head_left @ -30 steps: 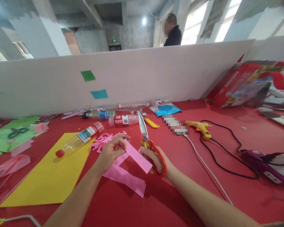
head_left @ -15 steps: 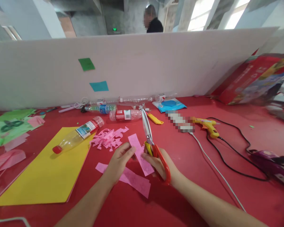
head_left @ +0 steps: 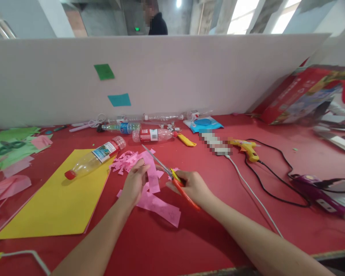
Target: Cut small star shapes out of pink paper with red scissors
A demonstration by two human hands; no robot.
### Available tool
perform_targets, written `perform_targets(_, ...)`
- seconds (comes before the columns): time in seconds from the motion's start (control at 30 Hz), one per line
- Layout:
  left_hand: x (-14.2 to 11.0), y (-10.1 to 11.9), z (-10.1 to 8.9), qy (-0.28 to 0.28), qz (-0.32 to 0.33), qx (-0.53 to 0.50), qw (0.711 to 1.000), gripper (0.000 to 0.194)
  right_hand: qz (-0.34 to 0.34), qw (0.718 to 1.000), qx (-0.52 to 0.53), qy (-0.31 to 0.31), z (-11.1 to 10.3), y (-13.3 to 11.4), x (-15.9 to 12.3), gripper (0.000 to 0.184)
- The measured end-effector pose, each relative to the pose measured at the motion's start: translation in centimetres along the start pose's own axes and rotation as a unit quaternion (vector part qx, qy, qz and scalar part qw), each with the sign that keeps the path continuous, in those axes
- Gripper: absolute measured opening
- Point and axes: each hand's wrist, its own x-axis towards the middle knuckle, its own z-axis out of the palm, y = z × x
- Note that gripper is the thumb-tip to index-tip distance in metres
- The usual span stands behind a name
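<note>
Between the fingers of my left hand (head_left: 135,180) is a strip of pink paper (head_left: 153,177), held upright above the table. My right hand (head_left: 194,188) grips scissors with orange and yellow handles (head_left: 186,195), their blades pointing up and left across the strip. Whether the blades touch the paper I cannot tell. Under my hands lie more pink strips (head_left: 161,209), one with a faint star drawn on it. Just beyond my left hand is a heap of small pink paper cuttings (head_left: 125,161).
Yellow sheets (head_left: 54,203) lie at left with a plastic bottle (head_left: 94,157) on top. Further back are a red-labelled bottle (head_left: 152,135), a yellow cutter (head_left: 186,140) and a blue wipes pack (head_left: 204,124). A yellow glue gun (head_left: 248,149) with a black cord and a purple power strip (head_left: 319,195) sit right.
The scissors have swung from pointing up to pointing left, towards the strip. My left hand has shifted slightly left with the strip. The person behind the partition has moved left.
</note>
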Motion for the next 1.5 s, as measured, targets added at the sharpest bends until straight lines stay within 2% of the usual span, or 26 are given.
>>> perform_targets(0.23, 0.2, 0.1, 0.0, 0.017, -0.002, 0.020, 1.000, 0.009, -0.046, 0.991, -0.123, 0.008, 0.2, 0.2, -0.1, 0.032)
perform_targets(0.37, 0.2, 0.0, -0.1, 0.014, -0.016, 0.020, 1.000, 0.006, -0.029, 0.996, -0.079, -0.009, 0.3, 0.4, -0.3, 0.035)
perform_targets(0.57, 0.4, -0.2, -1.0, 0.031, -0.022, 0.035, 0.999, 0.016, 0.033, 0.998, 0.004, -0.056, 0.7, 0.6, -0.7, 0.032)
perform_targets(0.63, 0.3, -0.3, -1.2, 0.034, -0.038, 0.040, 0.998, 0.019, 0.056, 0.996, -0.007, -0.072, 0.7, 0.7, -0.9, 0.032)
perform_targets(0.73, 0.1, -0.6, -1.4, 0.020, -0.053, 0.035, 0.998, 0.024, 0.040, 0.994, -0.067, -0.074, 0.6, 0.7, -1.0, 0.034)
perform_targets(0.83, -0.2, -0.6, -1.3, 0.015, -0.032, 0.043, 0.998, 0.027, 0.055, 0.993, -0.075, -0.078, 0.2, 0.8, -0.9, 0.036)
perform_targets(0.93, -0.2, -0.3, -1.2, 0.041, -0.010, 0.063, 0.997, 0.026, 0.079, 0.992, -0.073, -0.066, -0.4, 0.9, -0.7, 0.034)
perform_targets(1.07, -0.1, -0.1, -1.1, 0.056, -0.005, 0.066, 0.996, 0.024, 0.053, 0.992, -0.117, -0.007, -1.0, 1.0, -0.3, 0.041)
perform_targets(1.17, -0.1, -0.1, -0.9, 0.052, -0.004, 0.058, 0.997, 0.023, 0.048, 0.989, -0.138, 0.006, -1.2, 1.0, 0.0, 0.041)
perform_targets(1.37, -0.5, 0.1, -0.4, 0.051, 0.038, 0.070, 0.996, 0.022, 0.069, 0.988, -0.129, -0.046, -1.3, 0.4, -0.3, 0.046)
perform_targets(1.5, -0.5, 0.3, -0.4, 0.050, 0.084, 0.068, 0.993, 0.023, 0.049, 0.987, -0.107, -0.106, -1.5, -0.1, -0.3, 0.050)
